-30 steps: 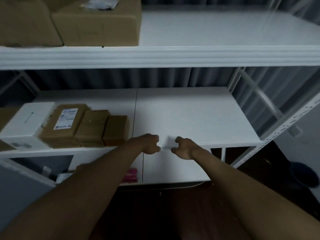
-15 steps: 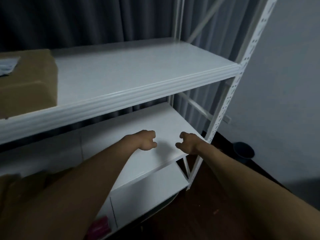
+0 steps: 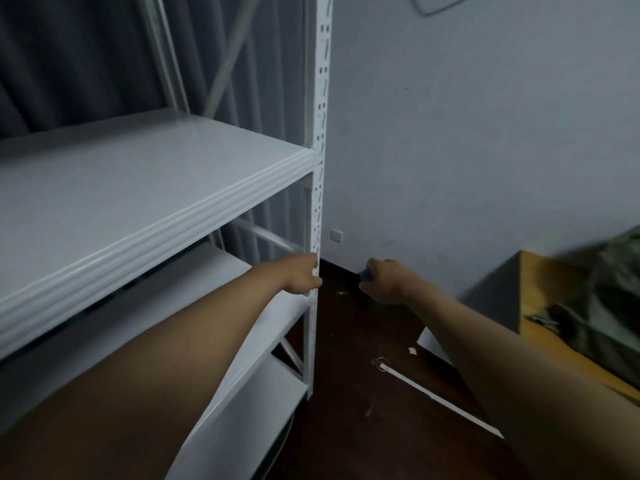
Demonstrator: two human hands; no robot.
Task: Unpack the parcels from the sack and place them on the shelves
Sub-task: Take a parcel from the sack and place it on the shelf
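The white shelving unit fills the left half, with its bare upper shelf (image 3: 156, 188) and a lower shelf (image 3: 194, 285) under it. No parcel shows on these boards. A green camouflage sack (image 3: 602, 306) lies blurred at the right edge on a yellow-topped surface (image 3: 540, 289). Both my arms reach forward. My left hand (image 3: 301, 273) hovers in front of the shelf's right front post (image 3: 318, 133), fingers loosely curled and holding nothing. Over the dark floor my right hand (image 3: 384, 280) hangs the same way, a hand's width to the right.
A grey wall (image 3: 467, 150) with a small white socket (image 3: 336, 233) stands behind the hands. Dark curtains hang behind the shelves. On the dark wooden floor lie a long white strip (image 3: 436, 398) and a white sheet (image 3: 429, 341).
The view has swung right, away from the brown parcels on the shelves' left side. The shelf's right post, the wall and the sack have come into view. Both hands stay loosely curled.
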